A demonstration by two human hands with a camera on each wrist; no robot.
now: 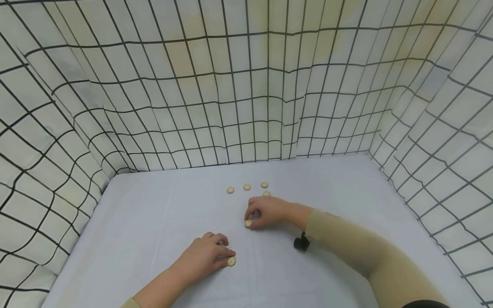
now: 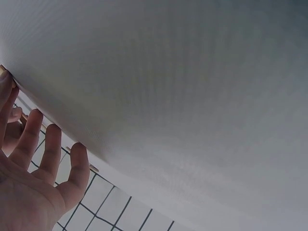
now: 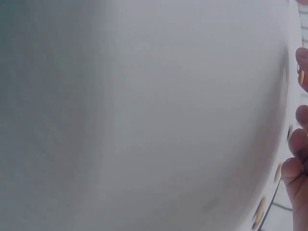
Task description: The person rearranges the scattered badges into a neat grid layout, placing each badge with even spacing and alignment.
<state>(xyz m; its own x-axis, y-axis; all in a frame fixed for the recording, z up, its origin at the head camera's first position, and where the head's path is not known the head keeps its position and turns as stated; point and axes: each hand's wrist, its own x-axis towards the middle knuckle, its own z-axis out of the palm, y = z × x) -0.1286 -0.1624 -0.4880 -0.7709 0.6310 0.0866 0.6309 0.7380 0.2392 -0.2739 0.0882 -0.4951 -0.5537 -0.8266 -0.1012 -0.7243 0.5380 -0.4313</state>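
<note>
Seen from the head camera: right grip (image 1: 265,212), fingers curled, pinched a small round beige wooden button (image 1: 248,223) flat against the pale grey table (image 1: 154,222). Left grip (image 1: 206,256), nearer the camera, pinched on a second round beige wooden button (image 1: 231,261) at its fingertips, also lying on the table. Beyond the right grip, four more beige buttons (image 1: 247,187), loosely grouped and apart from one another. Around three sides, white cloth walls (image 1: 246,85) crossed by a black grid.
</note>
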